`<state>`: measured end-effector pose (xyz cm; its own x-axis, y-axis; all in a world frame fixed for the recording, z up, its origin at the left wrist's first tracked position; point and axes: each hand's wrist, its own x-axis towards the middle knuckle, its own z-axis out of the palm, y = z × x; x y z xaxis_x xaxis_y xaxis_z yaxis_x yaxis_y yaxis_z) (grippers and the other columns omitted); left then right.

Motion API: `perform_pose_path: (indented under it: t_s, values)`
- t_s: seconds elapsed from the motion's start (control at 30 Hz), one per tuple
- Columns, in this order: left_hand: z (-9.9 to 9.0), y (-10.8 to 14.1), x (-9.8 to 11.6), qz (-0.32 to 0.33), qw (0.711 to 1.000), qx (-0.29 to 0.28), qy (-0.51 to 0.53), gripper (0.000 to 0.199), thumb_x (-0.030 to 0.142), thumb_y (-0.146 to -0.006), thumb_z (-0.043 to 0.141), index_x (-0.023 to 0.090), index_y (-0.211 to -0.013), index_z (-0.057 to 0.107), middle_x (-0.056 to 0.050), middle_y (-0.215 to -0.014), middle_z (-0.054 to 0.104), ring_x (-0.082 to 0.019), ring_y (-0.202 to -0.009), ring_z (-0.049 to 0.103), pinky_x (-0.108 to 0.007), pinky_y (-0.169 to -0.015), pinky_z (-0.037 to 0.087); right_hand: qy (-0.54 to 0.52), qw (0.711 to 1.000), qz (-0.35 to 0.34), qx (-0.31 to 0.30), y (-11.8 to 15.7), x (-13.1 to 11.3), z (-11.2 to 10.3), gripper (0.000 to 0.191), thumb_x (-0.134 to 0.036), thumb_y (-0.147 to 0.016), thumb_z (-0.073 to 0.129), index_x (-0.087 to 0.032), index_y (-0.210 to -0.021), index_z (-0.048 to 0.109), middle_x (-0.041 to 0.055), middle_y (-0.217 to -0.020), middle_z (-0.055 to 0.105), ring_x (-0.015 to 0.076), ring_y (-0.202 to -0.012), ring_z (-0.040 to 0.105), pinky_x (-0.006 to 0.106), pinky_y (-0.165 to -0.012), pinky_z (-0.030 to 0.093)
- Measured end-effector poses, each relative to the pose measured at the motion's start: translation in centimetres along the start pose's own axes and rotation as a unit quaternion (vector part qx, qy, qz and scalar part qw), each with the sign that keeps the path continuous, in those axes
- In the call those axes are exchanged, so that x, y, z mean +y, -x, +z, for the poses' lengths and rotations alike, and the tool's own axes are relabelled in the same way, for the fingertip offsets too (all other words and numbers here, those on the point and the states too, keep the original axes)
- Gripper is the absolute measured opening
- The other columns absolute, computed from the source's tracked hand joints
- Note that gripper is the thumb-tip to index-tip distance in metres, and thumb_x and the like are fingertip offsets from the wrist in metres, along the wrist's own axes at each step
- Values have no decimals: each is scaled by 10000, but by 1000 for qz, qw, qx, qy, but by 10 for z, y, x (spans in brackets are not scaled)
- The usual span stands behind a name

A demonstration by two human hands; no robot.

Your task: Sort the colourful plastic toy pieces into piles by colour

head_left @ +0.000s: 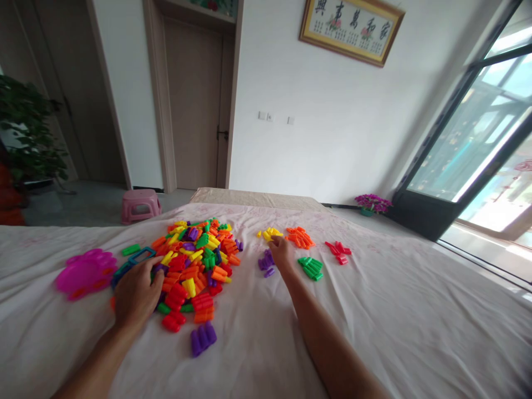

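Note:
My left hand is at the near left side of a mixed pile of plastic toy blocks. Its thumb and fingers curl around a purple block. The pile has red, orange, yellow, green and purple pieces, many with finger-like ridges. Farther right, my right hand reaches to a small group of yellow blocks, fingertips together; what they hold is hidden. Close by lie groups of purple blocks, orange blocks, green blocks and red blocks.
A magenta plastic tray and a blue frame-shaped piece lie left of the pile. One purple block sits nearer me. All rest on a wrinkled pale cloth. Beyond stand a pink stool and a door.

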<state>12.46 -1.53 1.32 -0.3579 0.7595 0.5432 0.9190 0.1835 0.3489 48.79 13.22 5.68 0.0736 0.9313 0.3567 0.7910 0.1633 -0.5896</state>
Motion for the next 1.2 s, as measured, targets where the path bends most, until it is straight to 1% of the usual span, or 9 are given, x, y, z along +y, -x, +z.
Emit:
perform_pose_path:
  t_s: [0.07,0.17,0.33,0.43,0.57,0.73,0.93,1.07,1.2]
  values:
    - [0,0,1,-3,1000,-4,-1,424,335,-936,407,157,-1255,622,-118,-1162,706,-254,-1072,642,-370,-937,451,-35,999,9,24,-3,10,4,392,-271,-871,523,-173,-1207,701,71,-1020,763,223,-919,705,295,-784,508]
    - [0,0,2,-14,1000,-13,-7,435,344,-939,394,163,-1265,620,-116,-1152,714,-267,-1060,649,-384,-918,455,-44,999,-25,2,5,10,10,357,-251,-882,514,-204,-1173,715,60,-1081,755,219,-968,700,314,-844,514]
    - [0,0,2,-17,1000,-19,-3,435,343,-935,400,169,-1275,609,-115,-1195,702,-271,-1083,645,-388,-928,448,9,983,-165,-80,39,-19,17,275,-218,-930,517,-269,-1095,732,26,-1085,750,198,-1037,661,303,-930,467]
    - [0,0,2,-16,1000,-19,-5,437,345,-938,392,169,-1276,606,-116,-1196,703,-271,-1080,646,-388,-920,448,48,961,-242,-122,56,-37,22,340,-228,-937,551,-261,-1259,656,50,-1166,725,221,-1115,614,328,-972,428]
    - [0,1,2,-15,1000,-15,-3,432,346,-933,402,175,-1272,609,-113,-1191,705,-262,-1073,650,-380,-913,447,68,943,-277,-171,67,-50,30,417,-283,-963,560,-273,-1380,545,57,-1333,644,226,-1209,563,330,-996,399]
    - [0,1,2,-21,999,-24,-13,442,356,-937,389,182,-1277,610,-113,-1184,706,-267,-1077,649,-382,-916,444,98,946,-254,-174,65,-52,31,250,-342,-972,562,-256,-1186,660,49,-1092,729,220,-1059,622,297,-899,420]
    - [1,0,0,-16,999,-31,-6,458,370,-949,358,171,-1285,598,-119,-1223,694,-275,-1098,642,-390,-929,449,57,964,-226,-126,58,-41,30,242,-282,-985,499,-261,-1129,691,41,-1058,742,191,-1011,649,269,-903,435]
    - [1,0,-1,-14,999,-33,-15,459,381,-949,354,182,-1286,593,-118,-1201,700,-275,-1082,649,-394,-913,455,-31,988,-146,-43,34,-22,20,271,-268,-955,495,-242,-1134,697,36,-1090,741,185,-990,671,270,-888,476]
    - [2,1,-2,-11,999,-28,-16,447,386,-949,363,195,-1282,591,-111,-1193,705,-275,-1075,653,-398,-910,462,-113,992,-29,43,7,9,1,336,-318,-911,480,-191,-1110,720,61,-971,755,217,-895,690,305,-808,527]
